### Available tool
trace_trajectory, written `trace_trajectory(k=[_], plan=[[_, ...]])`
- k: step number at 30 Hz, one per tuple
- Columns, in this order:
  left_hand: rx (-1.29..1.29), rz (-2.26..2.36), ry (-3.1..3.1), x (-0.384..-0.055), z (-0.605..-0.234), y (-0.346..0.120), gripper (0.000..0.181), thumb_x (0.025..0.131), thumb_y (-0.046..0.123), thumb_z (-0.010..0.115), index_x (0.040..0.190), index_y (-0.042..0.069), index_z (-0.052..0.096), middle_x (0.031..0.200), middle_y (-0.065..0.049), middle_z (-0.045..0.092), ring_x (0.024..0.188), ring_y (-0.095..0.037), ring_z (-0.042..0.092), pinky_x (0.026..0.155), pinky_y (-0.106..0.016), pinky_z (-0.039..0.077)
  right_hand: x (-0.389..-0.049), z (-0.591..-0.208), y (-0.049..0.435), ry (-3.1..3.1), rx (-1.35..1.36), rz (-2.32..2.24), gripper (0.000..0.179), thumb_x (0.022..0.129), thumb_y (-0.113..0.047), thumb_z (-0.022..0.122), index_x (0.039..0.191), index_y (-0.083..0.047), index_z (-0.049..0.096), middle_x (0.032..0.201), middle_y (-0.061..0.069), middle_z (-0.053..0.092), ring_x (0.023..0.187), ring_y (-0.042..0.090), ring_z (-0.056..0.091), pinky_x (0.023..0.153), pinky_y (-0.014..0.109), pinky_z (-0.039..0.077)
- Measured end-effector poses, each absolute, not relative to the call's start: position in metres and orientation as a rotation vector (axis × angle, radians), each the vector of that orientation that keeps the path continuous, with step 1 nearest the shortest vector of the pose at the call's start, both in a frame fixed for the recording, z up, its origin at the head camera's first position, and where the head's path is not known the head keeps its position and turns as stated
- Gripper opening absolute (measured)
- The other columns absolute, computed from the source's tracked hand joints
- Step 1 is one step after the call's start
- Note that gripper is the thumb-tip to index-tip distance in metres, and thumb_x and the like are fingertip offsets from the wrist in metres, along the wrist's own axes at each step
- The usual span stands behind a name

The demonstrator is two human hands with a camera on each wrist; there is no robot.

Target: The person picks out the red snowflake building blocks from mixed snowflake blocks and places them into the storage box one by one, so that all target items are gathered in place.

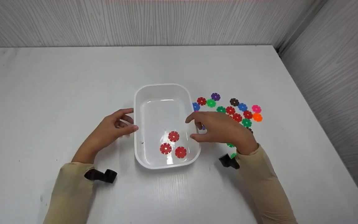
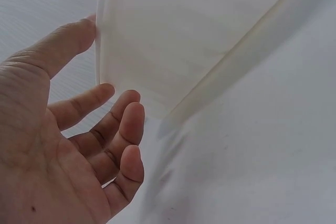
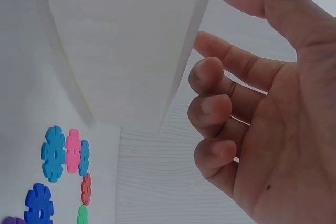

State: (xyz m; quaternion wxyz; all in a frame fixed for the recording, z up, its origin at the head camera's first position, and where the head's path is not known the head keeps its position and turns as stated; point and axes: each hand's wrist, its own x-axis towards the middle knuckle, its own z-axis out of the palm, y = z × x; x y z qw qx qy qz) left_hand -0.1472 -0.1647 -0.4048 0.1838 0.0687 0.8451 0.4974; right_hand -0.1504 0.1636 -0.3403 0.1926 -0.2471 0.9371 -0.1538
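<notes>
A white plastic box (image 1: 157, 118) stands on the table, with three red notched discs (image 1: 173, 136) lying in its near end. My left hand (image 1: 110, 129) holds the box's left rim lightly, thumb over the edge and index finger against the outer wall (image 2: 168, 35), as the left wrist view shows. Over the right rim hangs my right hand (image 1: 219, 126), thumb and index finger parted with nothing between them. Its other fingers are loosely bent in the right wrist view. It partly hides the coloured discs (image 1: 242, 107) on the table to the box's right.
Loose discs in blue, green, pink, orange, purple and dark brown lie spread right of the box, some below the right forearm. Black wrist mounts (image 1: 110, 176) stick out from both sleeves. Grained panels (image 1: 154, 21) rise behind and to the right of the white table (image 1: 57, 77).
</notes>
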Motion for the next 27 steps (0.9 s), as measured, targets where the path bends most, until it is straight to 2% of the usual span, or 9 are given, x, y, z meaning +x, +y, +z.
trace_trajectory(k=[5, 10, 17, 27], plan=[[0.191, 1.404, 2.382, -0.147, -0.404, -0.165, 0.067, 0.088, 0.038, 0.068, 0.146, 0.017, 0.040, 0.123, -0.009, 0.056, 0.091, -0.015, 0.060, 0.083, -0.031, 0.046, -0.155, -0.341, 0.172, 2.649, -0.697, -0.449, 0.057, 0.078, -0.035, 0.078, 0.129, -0.019, 0.057, 0.102, 0.001, 0.065, 0.090, 0.018, 0.060, 0.070, 0.029, 0.056], [0.197, 1.417, 2.374, -0.147, -0.406, -0.166, 0.066, 0.088, 0.037, 0.068, 0.146, 0.018, 0.041, 0.122, -0.008, 0.057, 0.093, -0.015, 0.061, 0.084, -0.031, 0.047, -0.162, -0.341, 0.182, 2.623, -0.656, -0.555, 0.054, 0.081, -0.032, 0.076, 0.129, -0.017, 0.057, 0.101, 0.004, 0.064, 0.087, 0.020, 0.060, 0.067, 0.029, 0.056], [0.183, 1.422, 2.374, -0.146, -0.407, -0.168, 0.067, 0.088, 0.038, 0.068, 0.146, 0.019, 0.041, 0.123, -0.008, 0.056, 0.092, -0.016, 0.060, 0.084, -0.031, 0.047, -0.176, -0.344, 0.205, 2.614, -0.562, -0.716, 0.050, 0.086, -0.027, 0.072, 0.131, -0.013, 0.055, 0.110, 0.011, 0.062, 0.096, 0.024, 0.056, 0.072, 0.033, 0.055], [0.177, 1.421, 2.374, -0.146, -0.405, -0.168, 0.067, 0.088, 0.039, 0.068, 0.146, 0.019, 0.040, 0.122, -0.008, 0.056, 0.091, -0.016, 0.060, 0.083, -0.031, 0.046, -0.193, -0.352, 0.243, 2.646, -0.473, -0.819, 0.052, 0.088, -0.022, 0.070, 0.135, -0.011, 0.050, 0.106, 0.013, 0.057, 0.093, 0.023, 0.052, 0.071, 0.027, 0.051]])
